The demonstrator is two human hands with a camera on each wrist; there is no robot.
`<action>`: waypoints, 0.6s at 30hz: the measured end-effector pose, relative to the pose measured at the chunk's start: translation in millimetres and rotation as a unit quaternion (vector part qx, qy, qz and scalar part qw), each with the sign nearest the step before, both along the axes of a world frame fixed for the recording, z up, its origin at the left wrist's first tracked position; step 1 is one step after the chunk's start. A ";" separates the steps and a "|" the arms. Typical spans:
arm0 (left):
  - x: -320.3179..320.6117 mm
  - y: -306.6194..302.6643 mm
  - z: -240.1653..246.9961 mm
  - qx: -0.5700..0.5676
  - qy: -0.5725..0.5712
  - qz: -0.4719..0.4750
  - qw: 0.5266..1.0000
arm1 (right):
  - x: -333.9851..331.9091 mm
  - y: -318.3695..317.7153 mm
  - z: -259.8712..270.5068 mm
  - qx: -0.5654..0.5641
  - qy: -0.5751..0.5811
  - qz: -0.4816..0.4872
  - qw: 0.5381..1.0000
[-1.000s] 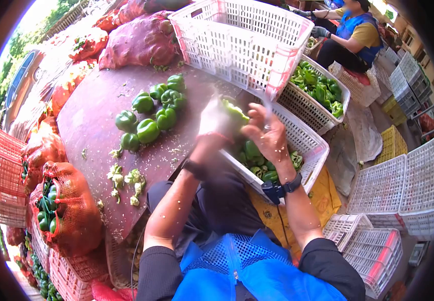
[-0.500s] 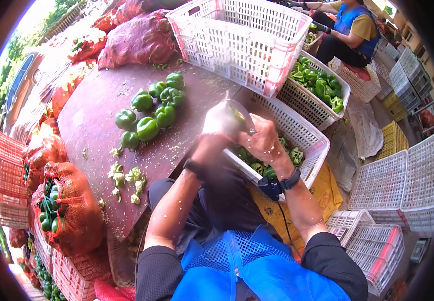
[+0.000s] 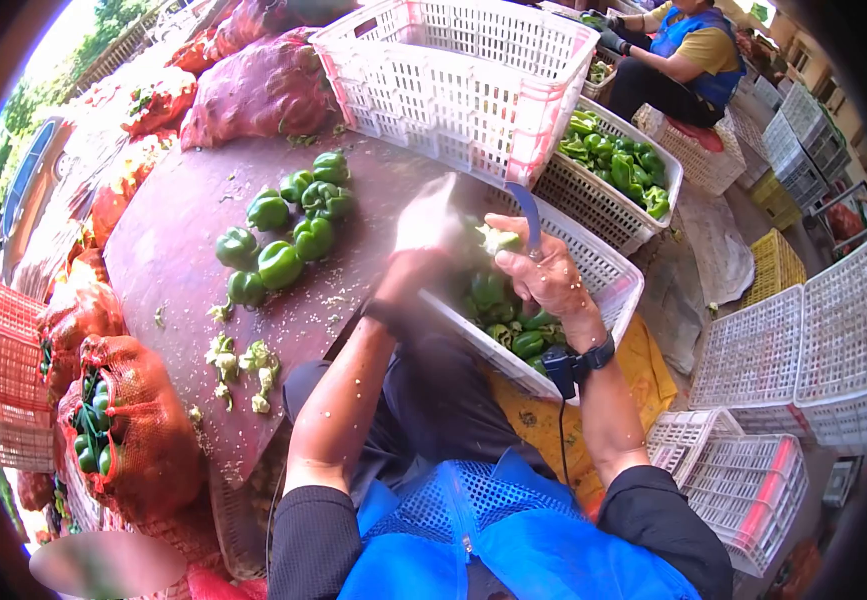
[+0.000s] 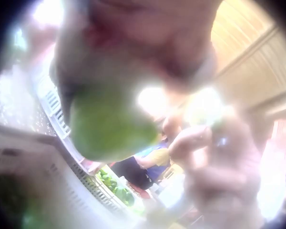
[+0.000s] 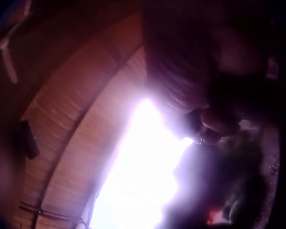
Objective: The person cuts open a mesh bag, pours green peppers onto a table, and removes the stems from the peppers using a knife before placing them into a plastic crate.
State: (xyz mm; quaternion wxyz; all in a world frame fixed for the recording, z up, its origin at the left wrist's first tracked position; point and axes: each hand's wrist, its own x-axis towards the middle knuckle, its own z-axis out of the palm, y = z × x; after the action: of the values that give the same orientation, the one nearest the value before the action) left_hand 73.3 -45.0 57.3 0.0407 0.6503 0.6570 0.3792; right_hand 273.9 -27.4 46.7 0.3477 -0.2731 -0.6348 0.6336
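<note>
My left hand (image 3: 428, 222) is blurred by motion above the near crate. In the left wrist view that hand holds a green bell pepper (image 4: 109, 124). My right hand (image 3: 551, 280) grips a small knife whose curved, bluish blade (image 3: 527, 212) points up. A pale green pepper core (image 3: 496, 240) sits at the right thumb and fingertips, facing the left hand. Below both hands, a white crate (image 3: 621, 305) holds cut green peppers (image 3: 528, 342). The right wrist view is dark and glaring, with the right hand (image 5: 181, 81) only partly visible.
Several whole green peppers (image 3: 278, 262) lie on the reddish board (image 3: 173, 230), near discarded cores (image 3: 258, 368). A large white crate (image 3: 453, 95) stands ahead. Behind the near crate is another crate of peppers (image 3: 618, 165). Red mesh sacks (image 3: 148, 430) line the left. Another person (image 3: 688, 60) sits far right.
Half a second ago my hands were together with the blade at the pepper. They have drawn slightly apart, and a core shows at the right fingertips. The view has shifted slightly.
</note>
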 end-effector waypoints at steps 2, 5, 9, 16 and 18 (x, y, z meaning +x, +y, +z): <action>-4.9 4.0 -14.5 -0.058 -0.003 -0.042 0.997 | 0.0 -3.6 7.5 0.063 -0.025 -0.017 0.998; 1.6 -1.1 -0.5 -0.157 -0.001 -0.077 0.984 | -9.9 1.6 -8.0 0.192 -0.036 -0.054 0.979; -6.0 -18.1 -24.6 -0.067 -0.083 -0.145 0.984 | -23.0 2.5 -22.0 0.327 -0.078 -0.111 0.935; -25.6 1.1 -62.8 -0.033 -0.190 -0.110 0.975 | -23.5 1.8 -24.0 0.090 0.028 0.002 0.996; -8.2 2.7 -52.8 -0.084 -0.359 -0.037 0.929 | -27.4 4.8 -28.9 0.063 0.050 0.004 0.997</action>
State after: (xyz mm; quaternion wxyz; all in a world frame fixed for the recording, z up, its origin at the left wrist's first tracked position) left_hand 65.2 -42.3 4.5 0.3421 0.4892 0.6035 0.5287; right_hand 246.5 -22.7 17.8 0.3927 -0.2161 -0.6563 0.6069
